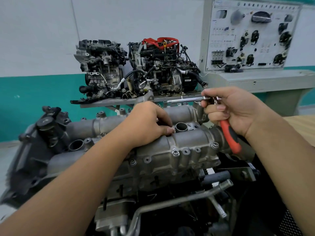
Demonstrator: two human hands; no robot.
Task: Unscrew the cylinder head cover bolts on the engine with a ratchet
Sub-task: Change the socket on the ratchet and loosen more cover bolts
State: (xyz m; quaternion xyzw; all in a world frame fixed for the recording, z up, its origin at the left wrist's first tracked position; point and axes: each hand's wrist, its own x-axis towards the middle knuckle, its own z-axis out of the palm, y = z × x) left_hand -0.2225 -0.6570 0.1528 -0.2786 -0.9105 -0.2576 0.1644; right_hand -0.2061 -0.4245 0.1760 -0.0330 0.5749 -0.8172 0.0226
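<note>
The right grip (228, 111), right of centre in the frame, is curled around the ratchet (228, 132), whose red-black handle points down and whose metal extension bar (185, 100) points left. The left grip (150, 123), at centre, pinches a small bolt (173, 131) beside a round tube opening (181, 127) on the cylinder head cover (187, 138). More bolts (175, 153) sit along the front edge of the cover, below the grips.
</note>
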